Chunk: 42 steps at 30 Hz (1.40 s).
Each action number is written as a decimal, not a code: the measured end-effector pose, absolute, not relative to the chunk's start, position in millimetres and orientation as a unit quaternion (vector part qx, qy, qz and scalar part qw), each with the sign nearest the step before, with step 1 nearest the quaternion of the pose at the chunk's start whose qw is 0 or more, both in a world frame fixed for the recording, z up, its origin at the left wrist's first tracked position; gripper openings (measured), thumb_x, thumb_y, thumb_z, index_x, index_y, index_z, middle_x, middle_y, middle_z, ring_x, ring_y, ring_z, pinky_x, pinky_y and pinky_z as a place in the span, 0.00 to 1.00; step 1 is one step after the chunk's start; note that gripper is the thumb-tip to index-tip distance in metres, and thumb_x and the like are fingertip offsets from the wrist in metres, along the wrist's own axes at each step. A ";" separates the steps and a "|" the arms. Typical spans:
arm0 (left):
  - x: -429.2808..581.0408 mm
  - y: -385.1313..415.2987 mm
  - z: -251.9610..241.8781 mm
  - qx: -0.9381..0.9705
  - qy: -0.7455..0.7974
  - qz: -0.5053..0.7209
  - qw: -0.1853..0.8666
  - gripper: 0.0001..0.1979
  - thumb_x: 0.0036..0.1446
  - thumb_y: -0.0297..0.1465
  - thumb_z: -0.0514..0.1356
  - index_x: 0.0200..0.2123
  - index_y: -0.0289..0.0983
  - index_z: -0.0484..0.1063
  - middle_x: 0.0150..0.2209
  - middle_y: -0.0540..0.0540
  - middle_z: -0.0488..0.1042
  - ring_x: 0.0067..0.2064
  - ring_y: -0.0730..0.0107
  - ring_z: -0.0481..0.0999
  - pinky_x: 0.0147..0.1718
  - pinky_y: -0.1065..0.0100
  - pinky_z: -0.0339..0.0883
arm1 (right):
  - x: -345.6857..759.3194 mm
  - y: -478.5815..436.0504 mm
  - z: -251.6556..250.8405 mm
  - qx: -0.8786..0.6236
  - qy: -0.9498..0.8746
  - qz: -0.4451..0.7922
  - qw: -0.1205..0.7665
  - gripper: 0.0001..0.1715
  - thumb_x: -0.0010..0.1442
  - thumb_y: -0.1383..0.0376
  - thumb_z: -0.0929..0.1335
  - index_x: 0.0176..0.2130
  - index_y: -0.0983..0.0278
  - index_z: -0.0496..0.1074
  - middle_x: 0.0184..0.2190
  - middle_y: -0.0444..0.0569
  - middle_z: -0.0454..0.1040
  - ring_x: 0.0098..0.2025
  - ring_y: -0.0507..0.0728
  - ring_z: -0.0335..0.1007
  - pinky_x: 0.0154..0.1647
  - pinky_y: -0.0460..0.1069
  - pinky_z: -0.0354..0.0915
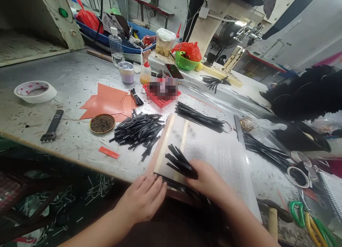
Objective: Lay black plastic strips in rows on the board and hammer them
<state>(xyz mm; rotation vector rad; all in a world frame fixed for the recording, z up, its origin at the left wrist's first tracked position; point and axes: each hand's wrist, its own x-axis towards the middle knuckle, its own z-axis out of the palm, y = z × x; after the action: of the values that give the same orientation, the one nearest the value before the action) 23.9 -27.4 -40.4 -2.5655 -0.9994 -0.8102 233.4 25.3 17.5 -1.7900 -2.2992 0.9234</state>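
Your right hand (207,177) grips a fanned bundle of flat black strips (180,162) over the translucent-sheeted board (221,158), tips pointing left and away, while your left hand (145,197) touches, pinching or not I cannot tell, the left end of a long black strip (174,183) nearer you.

A bare left hand (145,199) with slim, tapering fingers (158,190) — a bare right hand (207,175) — and smooth, rounded forearms (100,225), bare as far as visible.

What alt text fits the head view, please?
A person's right hand grips a bundle of black strips over a pale board; the left hand touches another strip near its edge. A strip pile lies nearby.
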 end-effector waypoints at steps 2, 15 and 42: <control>23.9 -27.4 -40.9 -0.886 -0.346 -0.278 0.134 0.12 0.57 0.24 0.49 0.38 0.33 0.73 0.36 0.45 0.75 0.38 0.61 0.72 0.37 0.61 0.58 | 234.7 24.9 18.2 -0.592 -0.750 0.293 0.033 0.05 0.46 0.71 0.64 0.21 0.63 0.63 0.23 0.46 0.68 0.27 0.56 0.63 0.27 0.48 0.56; 25.4 -27.4 -35.8 -0.888 -0.341 -0.272 0.147 0.12 0.56 0.24 0.50 0.37 0.33 0.73 0.36 0.44 0.76 0.38 0.59 0.73 0.36 0.61 0.59 | 210.0 24.8 12.0 -0.556 -0.521 0.628 0.159 0.04 0.45 0.66 0.67 0.25 0.65 0.67 0.21 0.42 0.68 0.22 0.51 0.66 0.25 0.47 0.63; 25.0 -23.2 -37.2 -0.900 -0.328 -0.259 0.126 0.12 0.55 0.23 0.50 0.38 0.33 0.72 0.36 0.42 0.75 0.44 0.54 0.72 0.37 0.61 0.60 | 228.8 24.7 13.7 -0.597 -0.593 0.535 0.079 0.04 0.49 0.66 0.65 0.25 0.64 0.66 0.21 0.43 0.68 0.24 0.54 0.67 0.25 0.47 0.62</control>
<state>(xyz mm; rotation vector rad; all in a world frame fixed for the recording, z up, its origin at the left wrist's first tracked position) 25.0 -23.2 -37.2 -2.6194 -0.9555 -0.7552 228.8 24.7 13.7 -1.7862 -1.7748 1.6010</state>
